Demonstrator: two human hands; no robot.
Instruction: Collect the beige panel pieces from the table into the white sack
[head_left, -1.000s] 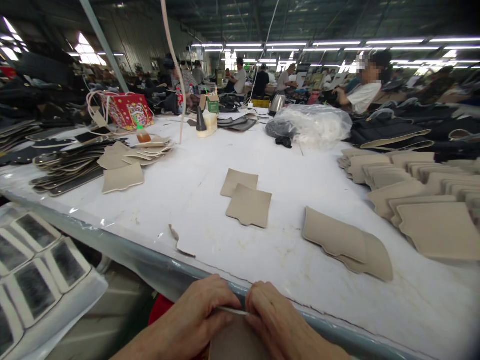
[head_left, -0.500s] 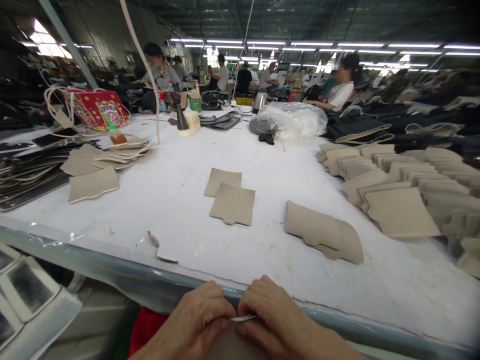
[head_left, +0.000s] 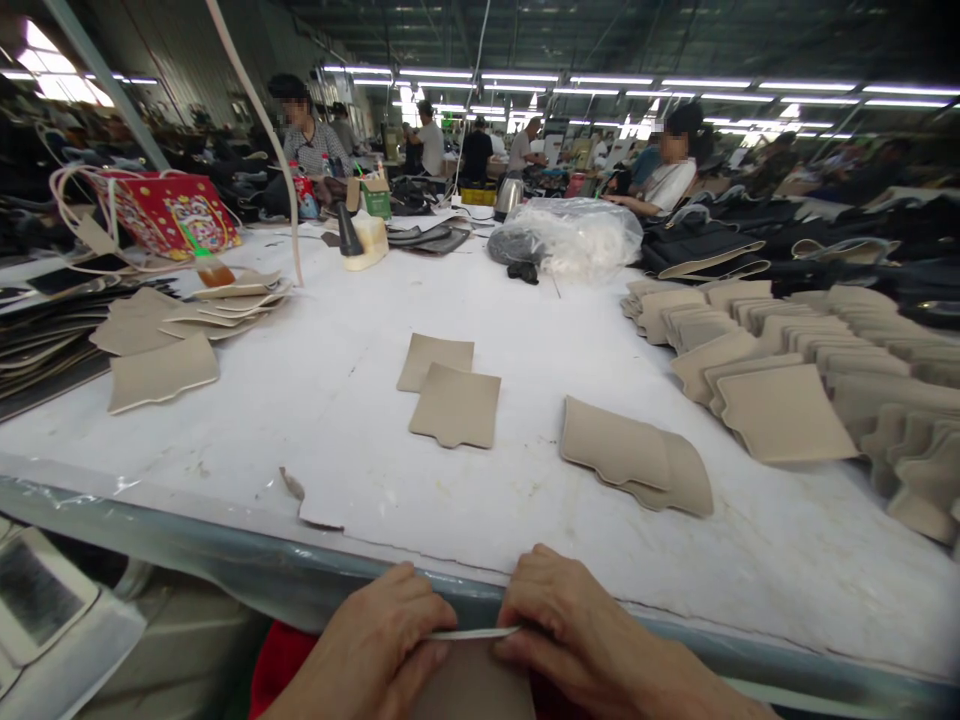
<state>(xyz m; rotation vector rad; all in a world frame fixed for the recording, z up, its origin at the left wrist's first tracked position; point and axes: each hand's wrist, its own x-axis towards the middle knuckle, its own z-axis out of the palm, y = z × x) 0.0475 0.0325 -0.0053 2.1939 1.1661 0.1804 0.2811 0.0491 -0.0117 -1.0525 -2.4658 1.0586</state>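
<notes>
My left hand (head_left: pixel 394 640) and my right hand (head_left: pixel 559 630) pinch the top edge of a beige leather-like panel (head_left: pixel 474 685) just off the table's front edge. A pale strip of edge shows between my fingers and thumbs; the panel's lower part runs out of view. Beyond my hands, two similar small beige panels (head_left: pixel 456 405) overlap in the middle of the table. To the right lie two more overlapping beige panels (head_left: pixel 615 445), curved and with a wavy front edge.
Rows of stacked beige pieces (head_left: pixel 787 410) cover the table's right side. At left are more beige pieces (head_left: pixel 165 370), dark sheets (head_left: pixel 45 345) and a red bag (head_left: pixel 169 215). A clear plastic bag (head_left: pixel 577 235) lies at the back. The white table covering (head_left: pixel 330 400) is torn near the front. Co-workers sit beyond.
My hands have moved apart along the panel's edge, mainly the right hand to the right, so more of the edge and face shows. The view has shifted slightly.
</notes>
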